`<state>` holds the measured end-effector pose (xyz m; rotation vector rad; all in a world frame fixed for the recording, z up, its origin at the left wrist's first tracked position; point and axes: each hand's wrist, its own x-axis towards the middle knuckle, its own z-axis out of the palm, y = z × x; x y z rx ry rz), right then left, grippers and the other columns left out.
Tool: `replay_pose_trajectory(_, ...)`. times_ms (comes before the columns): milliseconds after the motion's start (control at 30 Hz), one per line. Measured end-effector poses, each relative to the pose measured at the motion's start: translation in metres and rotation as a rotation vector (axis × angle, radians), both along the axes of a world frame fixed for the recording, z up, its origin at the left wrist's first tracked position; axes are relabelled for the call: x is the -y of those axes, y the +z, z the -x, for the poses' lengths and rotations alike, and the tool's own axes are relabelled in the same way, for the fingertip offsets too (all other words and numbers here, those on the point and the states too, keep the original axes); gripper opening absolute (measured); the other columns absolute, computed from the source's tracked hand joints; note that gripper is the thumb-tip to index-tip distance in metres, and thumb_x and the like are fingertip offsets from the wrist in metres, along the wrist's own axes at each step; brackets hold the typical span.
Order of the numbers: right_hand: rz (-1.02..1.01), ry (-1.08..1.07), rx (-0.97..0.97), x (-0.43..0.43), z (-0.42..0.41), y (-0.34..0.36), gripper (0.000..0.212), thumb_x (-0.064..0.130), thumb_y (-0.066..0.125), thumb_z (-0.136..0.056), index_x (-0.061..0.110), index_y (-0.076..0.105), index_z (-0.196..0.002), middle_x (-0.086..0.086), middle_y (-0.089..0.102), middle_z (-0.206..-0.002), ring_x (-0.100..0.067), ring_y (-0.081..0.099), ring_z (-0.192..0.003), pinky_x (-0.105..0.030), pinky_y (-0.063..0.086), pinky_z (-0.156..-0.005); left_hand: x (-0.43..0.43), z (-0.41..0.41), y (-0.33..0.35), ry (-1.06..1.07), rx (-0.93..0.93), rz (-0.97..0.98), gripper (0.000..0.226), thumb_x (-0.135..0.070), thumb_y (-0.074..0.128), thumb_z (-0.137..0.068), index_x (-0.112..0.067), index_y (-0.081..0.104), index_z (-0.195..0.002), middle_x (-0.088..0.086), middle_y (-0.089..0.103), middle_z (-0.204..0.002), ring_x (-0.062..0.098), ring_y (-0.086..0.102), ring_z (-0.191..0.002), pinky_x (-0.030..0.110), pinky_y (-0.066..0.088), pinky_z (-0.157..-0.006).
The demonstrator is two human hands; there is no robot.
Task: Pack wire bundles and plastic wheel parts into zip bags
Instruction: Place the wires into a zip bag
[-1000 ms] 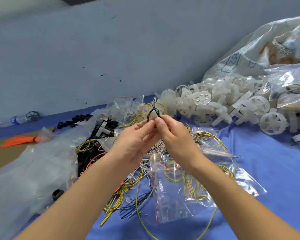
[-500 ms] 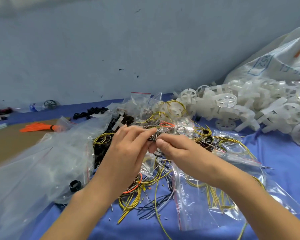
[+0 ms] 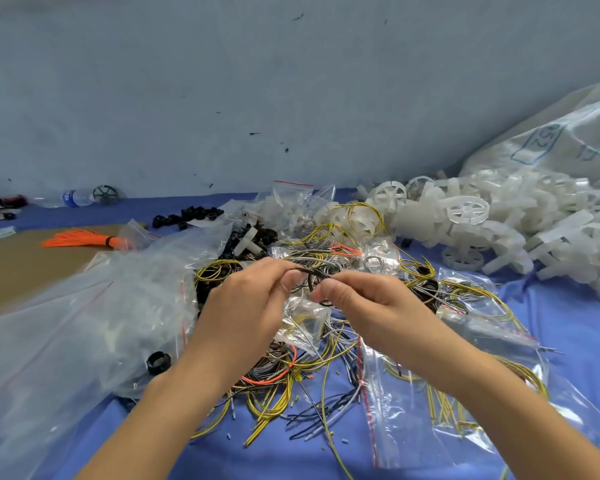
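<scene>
both hands pinch one black wire [image 3: 310, 271]: left hand [image 3: 246, 306] and right hand [image 3: 368, 306], fingers clamped on it above yellow wires [image 3: 274, 403] and zip bags [image 3: 406, 410].

blue cloth [image 3: 568, 344] under wires [image 3: 274, 403], bags [image 3: 406, 420]

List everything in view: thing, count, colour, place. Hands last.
black wire coil: one, black, pinched between both hands
loose wires: many, mostly yellow, some grey and orange, heaped mid-table
zip bags: several, clear with red strips, across the table
plastic wheel parts: many, white, piled at right
large sack: one, translucent white, far right
black rings: a cluster, black, rear centre
orange tie bundle: one, orange, left
water bottle: one, clear, far left by the wall
blue cloth: one, blue, covering the table
left hand: grips the coil
right hand: grips the coil
</scene>
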<state>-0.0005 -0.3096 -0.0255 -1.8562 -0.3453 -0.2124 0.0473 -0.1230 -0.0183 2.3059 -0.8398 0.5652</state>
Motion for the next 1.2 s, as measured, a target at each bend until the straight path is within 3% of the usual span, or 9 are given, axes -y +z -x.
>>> replay_pose_trajectory(67,-0.219,0.033,-0.098,-0.003,0.002,-0.002,0.029,0.051,0.055,-0.093,0.029,0.073,-0.088,0.008,0.027,-0.053,-0.007,0.023,-0.042,-0.015,0.023,-0.039,0.010,0.005,-0.006,-0.099,-0.296,0.227,0.028,-0.032,0.048,-0.101,-0.020,0.069,-0.087,-0.009,0.063,-0.072,0.007,0.058,-0.066,0.033,0.047,-0.063)
replay_pose_trajectory(167,-0.553,0.010,-0.228,-0.008,0.005,-0.003,0.028,0.046,0.054,-0.090,0.025,0.071,-0.083,0.006,0.026,-0.053,-0.006,0.020,-0.039,-0.013,0.020,-0.035,0.030,0.022,-0.012,-0.268,-0.754,0.523,0.032,-0.028,0.044,-0.102,-0.014,0.071,-0.093,-0.003,0.071,-0.080,0.011,0.066,-0.072,0.035,0.057,-0.071)
replay_pose_trajectory(300,-0.732,-0.115,-0.227,-0.016,0.006,-0.011,0.026,0.038,0.048,-0.097,0.018,0.063,-0.088,0.004,0.041,-0.058,-0.006,0.035,-0.044,-0.016,0.026,-0.037,0.053,0.039,-0.018,-0.286,-0.951,0.648,0.031,-0.028,0.039,-0.105,-0.016,0.065,-0.094,-0.007,0.067,-0.073,0.013,0.070,-0.074,0.031,0.056,-0.079)
replay_pose_trajectory(467,-0.711,-0.182,-0.199,-0.019,0.010,-0.014,0.030,0.035,0.045,-0.100,0.025,0.066,-0.081,0.005,0.049,-0.061,-0.010,0.047,-0.049,-0.022,0.041,-0.045,0.068,0.041,-0.021,-0.205,-1.012,0.759,0.029,-0.025,0.040,-0.104,-0.019,0.060,-0.084,-0.006,0.052,-0.063,0.008,0.055,-0.061,0.027,0.055,-0.069)
replay_pose_trajectory(567,-0.598,-0.238,-0.133,-0.027,0.015,-0.016,0.029,0.040,0.044,-0.099,0.031,0.064,-0.079,0.009,0.055,-0.063,-0.007,0.054,-0.054,-0.022,0.044,-0.045,0.075,0.043,-0.019,-0.181,-1.077,0.829,0.030,-0.024,0.038,-0.104,-0.015,0.062,-0.087,0.002,0.063,-0.074,0.011,0.060,-0.066,0.021,0.051,-0.055)
replay_pose_trajectory(700,-0.486,-0.321,-0.077,-0.039,0.019,-0.021,0.025,0.045,0.046,-0.096,0.030,0.063,-0.085,-0.006,0.065,-0.085,-0.017,0.062,-0.074,-0.029,0.045,-0.058,0.082,0.048,-0.025,-0.208,-1.136,0.924,0.030,-0.034,0.041,-0.102,-0.018,0.067,-0.102,-0.003,0.072,-0.086,0.005,0.068,-0.072,0.021,0.051,-0.058)
replay_pose_trajectory(833,-0.437,-0.484,0.087,-0.055,0.024,-0.024,0.025,0.027,0.050,-0.101,0.028,0.069,-0.086,-0.004,0.055,-0.102,0.003,0.060,-0.088,-0.005,0.041,-0.073,0.084,0.052,-0.031,-0.185,-0.901,0.914,0.029,-0.028,0.042,-0.103,-0.017,0.065,-0.089,-0.008,0.071,-0.072,0.001,0.066,-0.070,0.015,0.049,-0.060)
replay_pose_trajectory(1067,-0.389,-0.453,0.083,-0.065,0.030,-0.022,0.025,0.027,0.054,-0.099,0.032,0.076,-0.090,0.015,0.052,-0.115,0.009,0.048,-0.117,0.000,0.032,-0.087,0.073,0.053,-0.044,-0.160,-0.587,0.754,0.024,-0.025,0.039,-0.103,-0.034,0.055,-0.087,-0.037,0.063,-0.074,-0.018,0.058,-0.072,0.005,0.049,-0.068)
replay_pose_trajectory(1200,-0.366,-0.467,0.076,-0.058,0.024,-0.019,0.024,0.028,0.055,-0.099,0.035,0.077,-0.090,0.012,0.055,-0.119,0.002,0.048,-0.123,-0.015,0.036,-0.101,0.077,0.045,-0.039,-0.230,-0.833,0.868,0.030,-0.028,0.041,-0.104,-0.022,0.065,-0.088,-0.009,0.071,-0.077,0.006,0.065,-0.074,0.020,0.051,-0.063)
